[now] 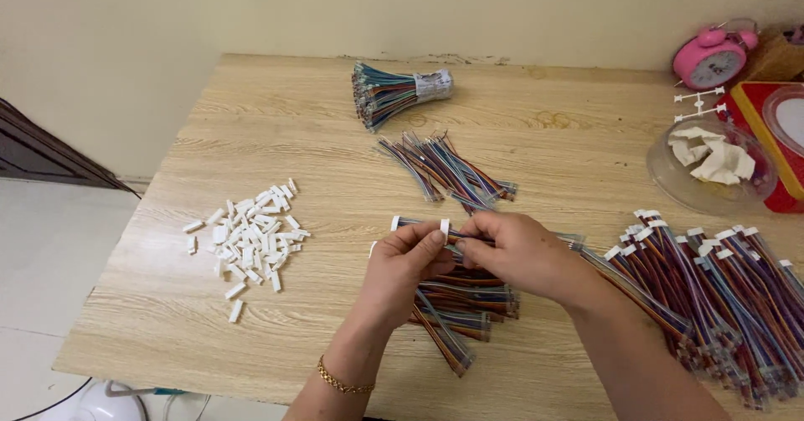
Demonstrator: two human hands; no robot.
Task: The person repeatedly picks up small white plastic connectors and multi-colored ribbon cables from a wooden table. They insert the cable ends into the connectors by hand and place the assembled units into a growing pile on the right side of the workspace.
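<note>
Nearest the camera, the left hand point(402, 262) pinched a small white connector point(445, 227) while the right hand point(519, 253) gripped a multicoloured wire strip point(419, 222), both above a pile of loose strips point(465, 299); the connector seemed to be going onto the strip's end. Seating it fully likely called for squaring wires to housing. Left of that pile lay white connectors point(247, 237); right, finished strips point(712, 287); beyond, a taped wire bundle point(398, 92).

Home piecework corner, not a factory floor: plain wooden table point(276, 136) pushed against a bare cream wall point(251, 10), pink alarm clock point(712, 56) at its edge, with bundled coloured wires point(394, 94) and loose white plastic connectors point(251, 232) spread across it.
</note>
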